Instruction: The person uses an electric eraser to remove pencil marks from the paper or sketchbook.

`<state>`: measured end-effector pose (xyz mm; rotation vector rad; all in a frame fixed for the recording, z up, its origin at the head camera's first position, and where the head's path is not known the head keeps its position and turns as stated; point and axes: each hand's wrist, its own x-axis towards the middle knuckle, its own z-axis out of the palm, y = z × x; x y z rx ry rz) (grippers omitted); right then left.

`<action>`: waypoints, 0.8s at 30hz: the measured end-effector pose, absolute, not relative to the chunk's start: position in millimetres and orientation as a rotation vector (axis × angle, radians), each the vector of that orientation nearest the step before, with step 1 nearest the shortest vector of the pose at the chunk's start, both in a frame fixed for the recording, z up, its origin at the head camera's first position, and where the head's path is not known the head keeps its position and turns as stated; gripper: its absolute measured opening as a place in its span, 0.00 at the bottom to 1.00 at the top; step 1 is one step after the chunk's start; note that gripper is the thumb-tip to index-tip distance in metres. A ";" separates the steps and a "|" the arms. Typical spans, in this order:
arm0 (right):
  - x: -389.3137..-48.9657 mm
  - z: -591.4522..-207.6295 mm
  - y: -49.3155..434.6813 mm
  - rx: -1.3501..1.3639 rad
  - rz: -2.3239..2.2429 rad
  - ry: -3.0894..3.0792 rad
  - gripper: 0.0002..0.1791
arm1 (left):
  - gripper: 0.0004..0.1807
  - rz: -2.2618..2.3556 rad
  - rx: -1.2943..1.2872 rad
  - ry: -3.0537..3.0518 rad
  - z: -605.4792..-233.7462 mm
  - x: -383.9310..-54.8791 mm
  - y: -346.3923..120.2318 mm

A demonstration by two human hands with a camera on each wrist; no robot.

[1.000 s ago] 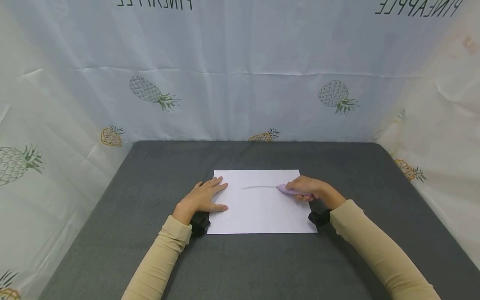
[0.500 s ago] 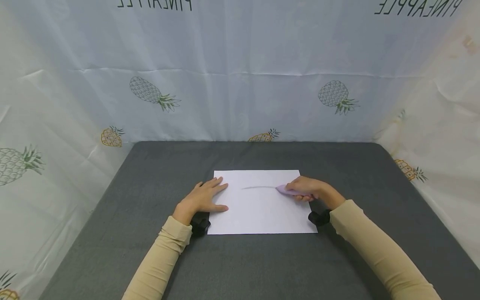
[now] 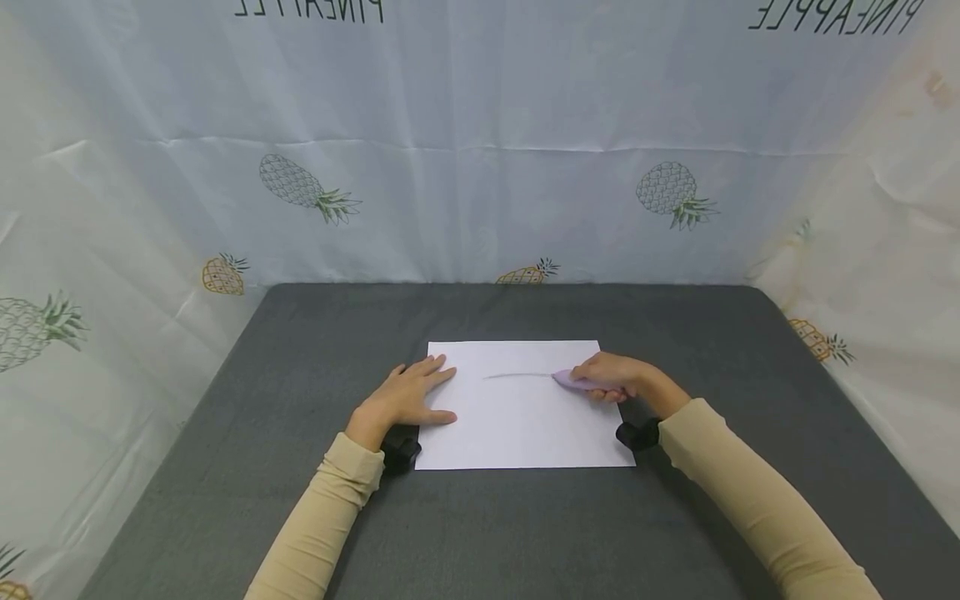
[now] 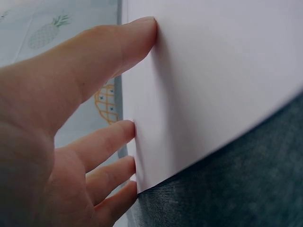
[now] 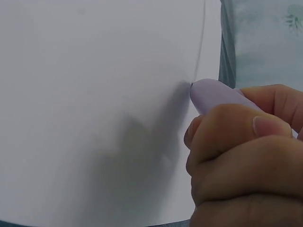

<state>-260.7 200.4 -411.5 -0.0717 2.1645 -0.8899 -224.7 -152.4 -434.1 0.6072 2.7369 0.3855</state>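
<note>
A white sheet of paper [image 3: 517, 429] lies flat on the dark grey table. My left hand [image 3: 405, 396] rests on its left edge with the fingers spread; the left wrist view shows the thumb [image 4: 137, 40] on the sheet and fingertips along the border. In my right hand [image 3: 615, 375], over the sheet's right side, is a pale purple tapered tool [image 5: 215, 94], gripped with curled fingers. Its small dark tip meets the paper at the end of a thin grey line [image 3: 517, 375], which runs leftward across the upper part. The tool's rear is mostly hidden by the hand.
Dark grey cloth covers the tabletop [image 3: 480, 533]. Behind it and at both sides hangs a pale curtain [image 3: 480, 200] printed with pineapples. Black bands [image 3: 639, 435] circle both wrists below the rolled beige sleeves.
Both hands and the sheet stay almost still. The purple tool's tip shifts only very slightly at the right end of the line, whose length looks the same.
</note>
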 end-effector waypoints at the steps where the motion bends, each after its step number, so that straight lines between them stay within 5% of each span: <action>1: -260.7 -411.5 200.4 -0.069 -0.888 2.159 0.22 | 0.45 0.386 0.607 2.735 -434.0 -224.8 -152.4; 24: -260.5 -412.0 214.9 -0.142 -1.052 2.049 0.14 | 0.45 0.391 0.621 2.736 -437.2 -225.5 -153.3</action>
